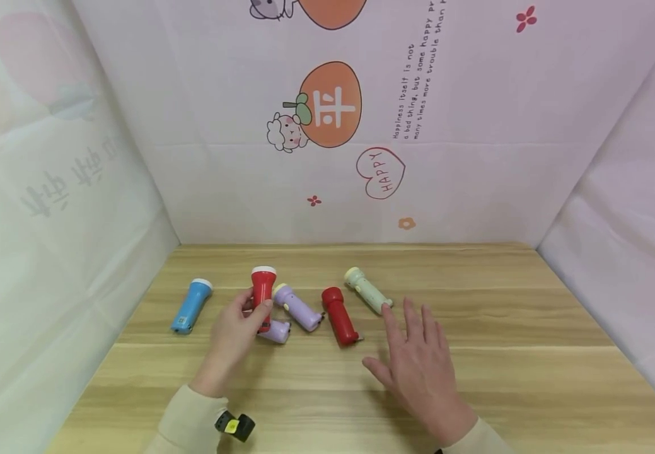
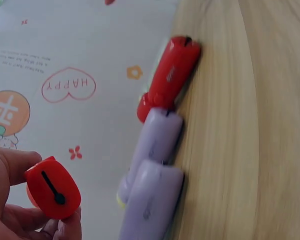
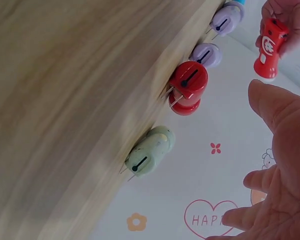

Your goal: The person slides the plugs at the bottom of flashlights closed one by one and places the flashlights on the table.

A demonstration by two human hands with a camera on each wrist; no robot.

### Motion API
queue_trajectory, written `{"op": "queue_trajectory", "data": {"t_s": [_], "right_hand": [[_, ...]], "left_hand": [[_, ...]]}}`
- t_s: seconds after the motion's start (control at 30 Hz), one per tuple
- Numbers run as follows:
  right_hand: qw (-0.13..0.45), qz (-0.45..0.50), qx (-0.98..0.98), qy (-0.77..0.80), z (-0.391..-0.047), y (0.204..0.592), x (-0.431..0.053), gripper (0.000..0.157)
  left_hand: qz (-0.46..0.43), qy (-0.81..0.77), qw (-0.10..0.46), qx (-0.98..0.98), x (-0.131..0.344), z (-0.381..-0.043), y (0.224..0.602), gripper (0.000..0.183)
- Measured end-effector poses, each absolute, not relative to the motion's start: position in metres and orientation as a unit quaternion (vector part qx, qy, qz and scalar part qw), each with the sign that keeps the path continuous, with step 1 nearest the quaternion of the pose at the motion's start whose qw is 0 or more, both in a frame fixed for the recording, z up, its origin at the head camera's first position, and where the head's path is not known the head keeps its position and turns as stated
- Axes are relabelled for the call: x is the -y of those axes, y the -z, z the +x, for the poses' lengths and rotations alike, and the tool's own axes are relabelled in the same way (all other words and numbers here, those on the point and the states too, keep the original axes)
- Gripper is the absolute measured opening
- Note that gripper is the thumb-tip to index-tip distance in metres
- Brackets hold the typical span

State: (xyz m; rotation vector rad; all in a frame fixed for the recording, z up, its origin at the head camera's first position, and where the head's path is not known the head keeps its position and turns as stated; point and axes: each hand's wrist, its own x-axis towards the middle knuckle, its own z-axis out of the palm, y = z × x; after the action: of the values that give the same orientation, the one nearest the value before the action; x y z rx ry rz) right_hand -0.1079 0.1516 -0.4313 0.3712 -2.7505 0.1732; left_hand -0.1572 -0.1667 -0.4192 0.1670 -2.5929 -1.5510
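My left hand [image 1: 234,332] grips a small red flashlight [image 1: 263,285] with a white rim, held above the table with its head pointing away. In the left wrist view its tail end, with a black slot, faces the camera. Below it lies a purple flashlight [image 1: 277,331], partly hidden by the hand, and beside that another purple flashlight [image 1: 301,309]. My right hand [image 1: 422,366] hovers over the table with fingers spread, holding nothing. Nearest to its fingertips is a pale green flashlight [image 1: 369,292]. A second red flashlight [image 1: 340,317] lies left of the right hand; metal prongs stick out of its tail [image 3: 190,80].
A blue flashlight [image 1: 191,306] lies at the left of the wooden table [image 1: 503,302]. White printed cloth [image 1: 219,157] walls the table in at the back and both sides. A black band with a yellow mark [image 1: 233,425] is on the left wrist.
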Motion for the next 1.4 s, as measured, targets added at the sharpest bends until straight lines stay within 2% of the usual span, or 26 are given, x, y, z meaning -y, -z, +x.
{"op": "queue_trajectory", "data": {"t_s": [0.37, 0.57, 0.7, 0.9, 1.07, 1.23, 1.4], "right_hand": [[0.172, 0.123, 0.975, -0.064, -0.107, 0.432, -0.155, 0.097], [0.172, 0.125, 0.975, -0.064, -0.107, 0.431, -0.154, 0.097], [0.174, 0.126, 0.975, -0.064, -0.107, 0.430, -0.154, 0.097], [0.169, 0.124, 0.976, -0.061, -0.107, 0.430, -0.153, 0.097], [0.165, 0.121, 0.977, -0.065, -0.106, 0.430, -0.153, 0.096], [0.167, 0.121, 0.976, -0.064, -0.107, 0.430, -0.152, 0.096], [0.169, 0.124, 0.976, -0.061, -0.106, 0.431, -0.152, 0.096]], "left_hand": [[0.070, 0.341, 0.123, 0.929, 0.200, -0.173, 0.417, 0.057], [0.090, 0.291, 0.118, 0.945, 0.212, -0.177, 0.418, 0.058], [0.089, 0.279, 0.120, 0.949, 0.218, -0.179, 0.420, 0.051], [0.089, 0.243, 0.140, 0.956, 0.228, -0.182, 0.424, 0.028], [0.087, 0.202, 0.153, 0.963, 0.234, -0.184, 0.427, 0.027], [0.086, 0.174, 0.146, 0.970, 0.236, -0.188, 0.429, 0.029], [0.099, 0.147, 0.115, 0.977, 0.237, -0.191, 0.434, 0.032]]}}
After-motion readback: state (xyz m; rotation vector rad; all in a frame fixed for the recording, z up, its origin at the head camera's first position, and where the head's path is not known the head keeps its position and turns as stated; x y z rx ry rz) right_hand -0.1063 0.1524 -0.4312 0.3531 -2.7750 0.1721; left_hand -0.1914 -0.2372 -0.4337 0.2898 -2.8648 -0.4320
